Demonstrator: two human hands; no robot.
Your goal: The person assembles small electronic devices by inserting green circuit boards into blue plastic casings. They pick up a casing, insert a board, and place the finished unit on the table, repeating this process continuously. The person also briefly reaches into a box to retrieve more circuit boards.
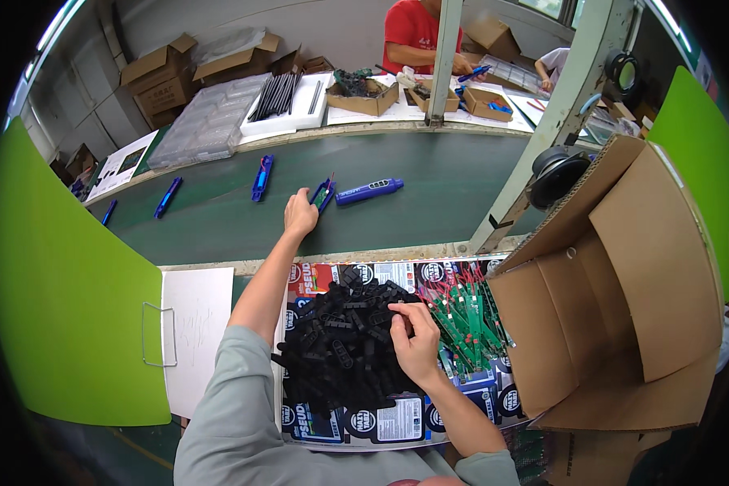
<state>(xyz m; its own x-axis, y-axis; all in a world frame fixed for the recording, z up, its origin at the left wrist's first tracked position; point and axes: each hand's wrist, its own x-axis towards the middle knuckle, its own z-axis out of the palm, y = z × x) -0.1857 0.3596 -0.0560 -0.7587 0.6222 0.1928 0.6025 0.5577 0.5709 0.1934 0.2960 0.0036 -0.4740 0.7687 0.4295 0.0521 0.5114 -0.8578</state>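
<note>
My left hand (301,214) reaches over the green conveyor belt, its fingers closed at the near end of a blue plastic half-shell (324,197) with a green circuit board inside. Just right of that shell lies a closed blue casing (369,191) with an oval button panel. My right hand (417,342) hovers over the right side of a heap of small black plastic parts (344,344), fingers curled with thumb and index finger near each other. Against the black heap I cannot make out what those fingers hold, if anything. Green circuit boards with red wires (471,324) lie right of that hand.
More blue shells (262,178) lie along the belt (219,212) to the left. An open cardboard box (616,316) stands at right beside a metal post (543,138). Green panels (65,300) flank both sides. Across the belt, a person in a red shirt (413,36) works.
</note>
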